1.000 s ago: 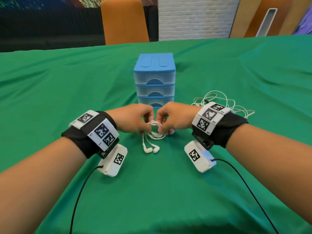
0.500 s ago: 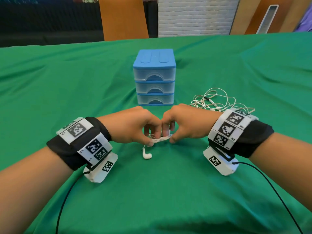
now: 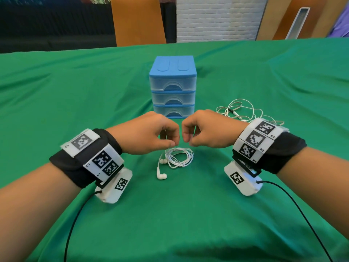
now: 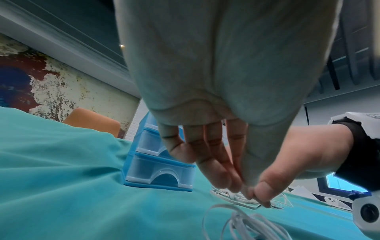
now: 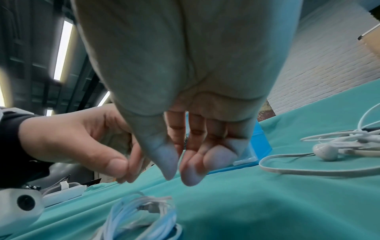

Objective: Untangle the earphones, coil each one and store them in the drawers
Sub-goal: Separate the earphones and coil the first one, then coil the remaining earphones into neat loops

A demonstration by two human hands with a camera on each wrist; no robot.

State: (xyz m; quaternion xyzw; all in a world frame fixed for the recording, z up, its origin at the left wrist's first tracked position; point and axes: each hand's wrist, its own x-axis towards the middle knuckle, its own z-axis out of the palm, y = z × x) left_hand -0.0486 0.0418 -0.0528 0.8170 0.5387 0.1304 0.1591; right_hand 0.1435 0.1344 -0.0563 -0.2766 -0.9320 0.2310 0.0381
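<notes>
A green cloth point(image 3: 56, 95), creased in soft folds, is spread over the table; an orange chair point(image 3: 137, 21) and a white brick wall point(image 3: 217, 17) are seen beyond its far edge. The blue drawer unit point(image 3: 172, 87) is set at the middle, all three drawers closed; the coiled earphones point(image 3: 179, 157) are laid just before it, untouched; tangled earphones point(image 3: 239, 112) are left to its right. The left hand point(image 3: 151, 135) and right hand point(image 3: 209, 130) are held just above the coil, fingers loosely bent, nothing gripped.
</notes>
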